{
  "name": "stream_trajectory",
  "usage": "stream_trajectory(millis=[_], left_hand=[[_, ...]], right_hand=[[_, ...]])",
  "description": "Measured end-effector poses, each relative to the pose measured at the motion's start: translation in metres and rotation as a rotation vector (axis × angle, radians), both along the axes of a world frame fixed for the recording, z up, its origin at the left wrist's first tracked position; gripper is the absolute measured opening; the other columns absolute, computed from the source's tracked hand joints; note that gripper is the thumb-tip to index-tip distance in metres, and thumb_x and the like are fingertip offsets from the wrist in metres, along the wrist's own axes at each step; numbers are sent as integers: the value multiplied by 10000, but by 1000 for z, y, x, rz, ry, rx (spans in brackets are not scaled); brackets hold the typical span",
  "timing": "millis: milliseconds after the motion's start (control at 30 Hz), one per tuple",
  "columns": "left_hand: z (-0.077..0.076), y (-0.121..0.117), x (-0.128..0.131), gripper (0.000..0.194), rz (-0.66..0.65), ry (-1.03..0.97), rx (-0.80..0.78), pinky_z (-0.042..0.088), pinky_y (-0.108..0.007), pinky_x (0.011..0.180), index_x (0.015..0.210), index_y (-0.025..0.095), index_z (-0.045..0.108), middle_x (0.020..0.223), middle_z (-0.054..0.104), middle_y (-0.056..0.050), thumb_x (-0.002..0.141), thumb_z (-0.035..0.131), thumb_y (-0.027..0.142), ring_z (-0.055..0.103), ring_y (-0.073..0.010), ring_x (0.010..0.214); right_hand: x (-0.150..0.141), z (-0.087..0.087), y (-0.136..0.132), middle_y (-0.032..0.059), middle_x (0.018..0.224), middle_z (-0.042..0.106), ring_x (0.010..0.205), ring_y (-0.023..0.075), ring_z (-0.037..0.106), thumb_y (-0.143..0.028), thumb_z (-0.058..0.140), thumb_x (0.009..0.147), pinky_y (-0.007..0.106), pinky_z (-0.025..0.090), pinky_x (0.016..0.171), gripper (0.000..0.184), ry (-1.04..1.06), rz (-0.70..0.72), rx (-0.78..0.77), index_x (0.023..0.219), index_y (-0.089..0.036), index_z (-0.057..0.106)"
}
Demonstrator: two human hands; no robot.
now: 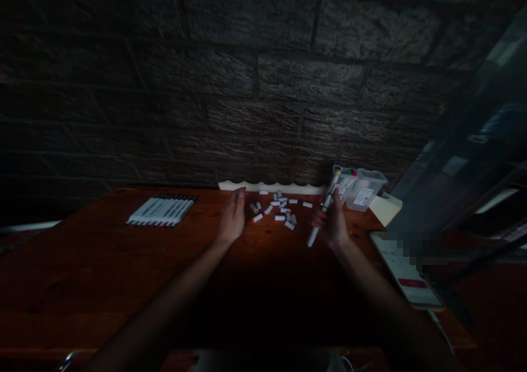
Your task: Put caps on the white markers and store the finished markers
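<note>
My right hand is wrapped round a white marker, held at a slant with its upper end leaning toward the clear boxes. My left hand is raised over the table with its fingers stretched out and nothing in it. Between the two hands lie several short white marker caps, scattered in a loose group with some coloured ends. A row of white markers lies side by side on the left of the table.
Two clear plastic boxes with labels stand at the back right, one with coloured tips inside. Beside them is a pale card. A phone lies on the wooden table's right edge, its cable hanging down. A stone wall rises behind.
</note>
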State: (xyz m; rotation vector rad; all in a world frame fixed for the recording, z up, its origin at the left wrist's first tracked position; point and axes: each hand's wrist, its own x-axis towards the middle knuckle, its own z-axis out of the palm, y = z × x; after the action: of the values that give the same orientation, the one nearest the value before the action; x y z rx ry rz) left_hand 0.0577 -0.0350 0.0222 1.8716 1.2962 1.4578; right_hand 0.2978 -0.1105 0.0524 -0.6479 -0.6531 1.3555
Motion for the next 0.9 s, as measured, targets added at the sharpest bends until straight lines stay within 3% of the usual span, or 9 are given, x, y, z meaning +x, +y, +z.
stream_trajectory(millis=[167,300,567,767,900], left_hand=[[2,-1,-1,539,3,11,-6,340,-405,1088,1239,148,549,1281,580,-131,976,228,493,507,-234,1229],[3,-1,-1,534,5,15,-6,344,-396,1084,1242,156,549,1268,589,-122,976,232,494,516,-228,1219],[2,-1,-1,549,7,10,-9,348,-391,1083,1249,148,548,1283,580,-130,975,230,503,512,-231,1226],[1,0,-1,537,2,14,-2,356,-399,1078,1246,157,550,1275,586,-127,975,237,499,518,-233,1219],[1,0,-1,530,4,13,-3,349,-404,1086,1249,161,549,1279,585,-125,975,243,496,513,-232,1227]], right_hand=[[-6,-1,-1,-112,495,289,379,39,214,-589,703,719,137,190,349,420,-67,-79,42,846,-231,524],[-8,-1,-1,-108,487,301,387,45,215,-576,712,720,140,197,356,404,-85,-102,78,831,-238,522],[-2,2,-3,-88,416,277,370,61,228,-729,491,786,189,310,383,546,-8,103,93,697,-196,568],[0,-2,-1,-99,382,213,347,63,159,-580,499,839,181,248,344,435,16,152,41,632,-199,538],[-2,0,-3,-97,395,236,363,66,186,-563,513,820,176,282,359,403,39,164,48,662,-195,560]])
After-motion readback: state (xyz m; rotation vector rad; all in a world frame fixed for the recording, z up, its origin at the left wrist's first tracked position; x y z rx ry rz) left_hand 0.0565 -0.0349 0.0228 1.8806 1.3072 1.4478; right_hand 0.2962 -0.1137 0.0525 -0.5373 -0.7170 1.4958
